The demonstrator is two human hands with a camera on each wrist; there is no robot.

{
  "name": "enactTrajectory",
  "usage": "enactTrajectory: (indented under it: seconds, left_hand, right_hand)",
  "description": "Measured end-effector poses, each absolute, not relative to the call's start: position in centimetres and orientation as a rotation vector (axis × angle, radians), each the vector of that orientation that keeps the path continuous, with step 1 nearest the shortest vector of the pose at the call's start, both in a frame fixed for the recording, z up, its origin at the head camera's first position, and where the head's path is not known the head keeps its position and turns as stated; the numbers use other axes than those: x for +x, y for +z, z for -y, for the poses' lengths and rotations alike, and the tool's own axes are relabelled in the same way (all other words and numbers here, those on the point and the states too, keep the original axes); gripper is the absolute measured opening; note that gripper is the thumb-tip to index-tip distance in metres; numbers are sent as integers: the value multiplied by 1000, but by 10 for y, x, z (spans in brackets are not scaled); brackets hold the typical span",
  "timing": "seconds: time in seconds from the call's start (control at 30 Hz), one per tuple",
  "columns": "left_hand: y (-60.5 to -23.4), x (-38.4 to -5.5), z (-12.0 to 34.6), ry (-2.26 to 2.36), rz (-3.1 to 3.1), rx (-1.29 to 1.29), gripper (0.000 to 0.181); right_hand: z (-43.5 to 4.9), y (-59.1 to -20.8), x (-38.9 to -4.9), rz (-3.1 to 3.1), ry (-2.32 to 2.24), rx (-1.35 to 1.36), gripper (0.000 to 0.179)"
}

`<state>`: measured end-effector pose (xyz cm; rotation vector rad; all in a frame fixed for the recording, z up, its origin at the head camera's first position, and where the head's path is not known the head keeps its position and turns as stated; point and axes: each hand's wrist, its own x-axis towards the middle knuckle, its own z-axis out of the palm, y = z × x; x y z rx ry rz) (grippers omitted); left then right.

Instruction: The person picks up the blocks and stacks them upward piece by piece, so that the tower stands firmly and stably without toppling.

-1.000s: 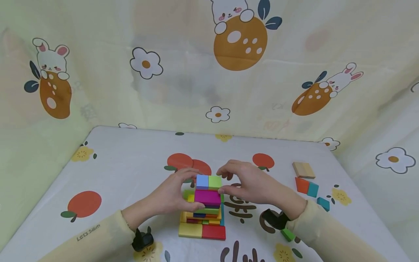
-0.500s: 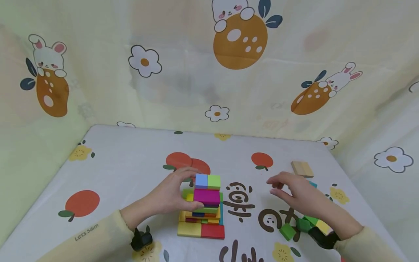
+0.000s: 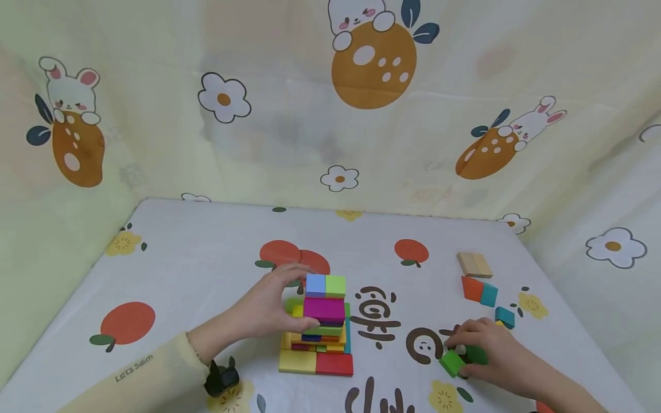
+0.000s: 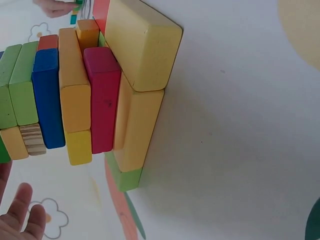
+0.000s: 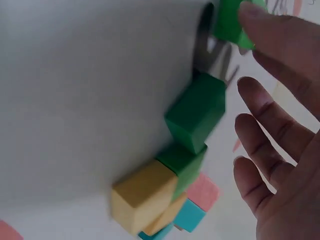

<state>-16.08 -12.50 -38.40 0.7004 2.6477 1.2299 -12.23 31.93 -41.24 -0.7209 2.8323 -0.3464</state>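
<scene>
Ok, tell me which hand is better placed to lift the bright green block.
The right hand, most likely: it is right at the bright green block, while the left hand is farther off, holding the block stack.

Free lane between stack (image 3: 324, 310) and green block (image 3: 451, 363); left fingers (image 3: 292, 270) obstruct stack's left side.
</scene>
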Motion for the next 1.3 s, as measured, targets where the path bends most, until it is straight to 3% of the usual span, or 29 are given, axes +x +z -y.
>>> enactTrajectory:
  seconds: [0.5, 1.1, 1.3]
  left_hand:
    - [-386, -161, 126, 1241, -2640, 718, 70]
    - [-387, -161, 126, 1256, -2627, 732, 69]
    - [-386, -161, 126, 1243, -2643, 730, 70]
  right_hand:
    - [-287, -419, -116, -2833, -350, -604, 36]
    - [-285, -419, -113, -2829, -361, -503, 31]
    - [-264, -397, -117, -2960, -402, -696, 27]
